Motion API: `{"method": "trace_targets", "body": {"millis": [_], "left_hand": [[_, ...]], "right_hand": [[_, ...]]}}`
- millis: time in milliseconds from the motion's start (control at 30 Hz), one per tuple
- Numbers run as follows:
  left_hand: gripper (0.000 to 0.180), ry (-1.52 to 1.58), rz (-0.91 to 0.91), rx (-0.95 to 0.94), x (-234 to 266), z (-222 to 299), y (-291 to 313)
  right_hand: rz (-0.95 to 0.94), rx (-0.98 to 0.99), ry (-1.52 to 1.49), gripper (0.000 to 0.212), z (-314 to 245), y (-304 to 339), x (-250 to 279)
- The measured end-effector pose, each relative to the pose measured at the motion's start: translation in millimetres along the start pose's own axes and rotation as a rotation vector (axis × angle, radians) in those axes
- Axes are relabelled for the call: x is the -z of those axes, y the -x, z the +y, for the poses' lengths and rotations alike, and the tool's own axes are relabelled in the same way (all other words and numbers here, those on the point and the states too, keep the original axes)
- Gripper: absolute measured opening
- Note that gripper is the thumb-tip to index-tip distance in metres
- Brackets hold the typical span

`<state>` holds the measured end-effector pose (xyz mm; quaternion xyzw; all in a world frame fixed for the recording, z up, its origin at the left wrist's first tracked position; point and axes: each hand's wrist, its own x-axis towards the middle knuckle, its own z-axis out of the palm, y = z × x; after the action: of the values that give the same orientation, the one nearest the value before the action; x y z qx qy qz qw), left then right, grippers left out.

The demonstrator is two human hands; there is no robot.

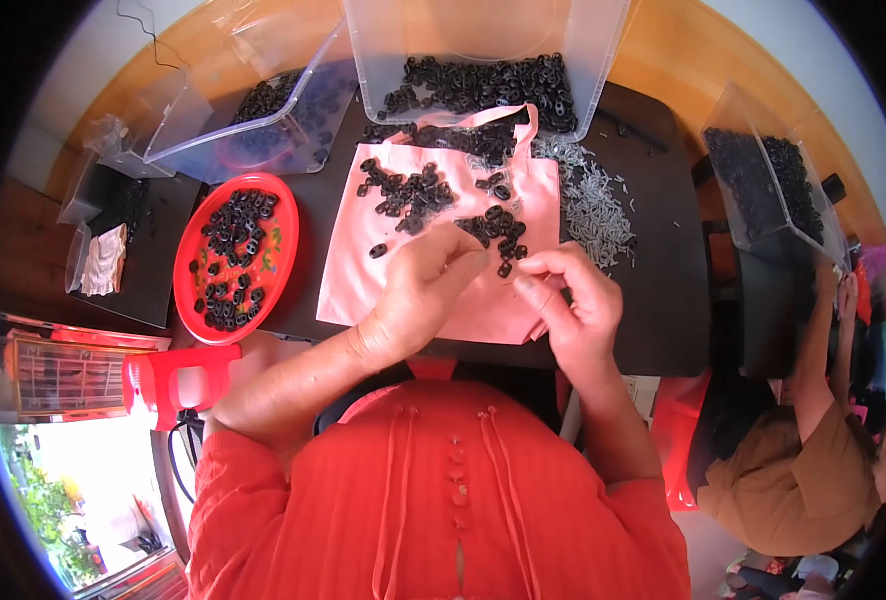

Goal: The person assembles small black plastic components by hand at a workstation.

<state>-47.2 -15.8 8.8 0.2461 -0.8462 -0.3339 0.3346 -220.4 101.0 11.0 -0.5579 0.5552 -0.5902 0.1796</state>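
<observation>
My left hand (425,285) is over the pink tote bag (358,285), its thumb and fingertips closed in a pinch. Across from it, my right hand (576,300) pinches with thumb and forefinger. Anything between the fingertips is too small to make out. Just beyond the hands lies a cluster of small black oval plastic pieces (503,232), some showing two holes. A larger heap of the same black pieces (413,192) rests farther up the bag. One loose black piece (378,251) sits left of the others.
Left of the bag stands a red oval tray (185,265) with black pieces. Clear plastic bins (363,60) of black pieces stand behind. Small grey pins (593,215) are heaped at right on the dark table (653,300). A co-worker in brown (793,480) reaches toward another bin (753,165).
</observation>
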Motion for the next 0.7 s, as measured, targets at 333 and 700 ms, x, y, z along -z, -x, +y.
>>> {"method": "trace_targets", "body": {"millis": [333, 700], "left_hand": [[0.019, 1.328, -0.046, 0.818, -4, 42, 3], [0.023, 1.366, -0.092, 0.841, -18, 35, 10]], "right_hand": [[0.168, 0.339, 0.22, 0.024, 5, 5, -25], [0.156, 0.444, 0.326, 0.021, 10, 6, -21]]}}
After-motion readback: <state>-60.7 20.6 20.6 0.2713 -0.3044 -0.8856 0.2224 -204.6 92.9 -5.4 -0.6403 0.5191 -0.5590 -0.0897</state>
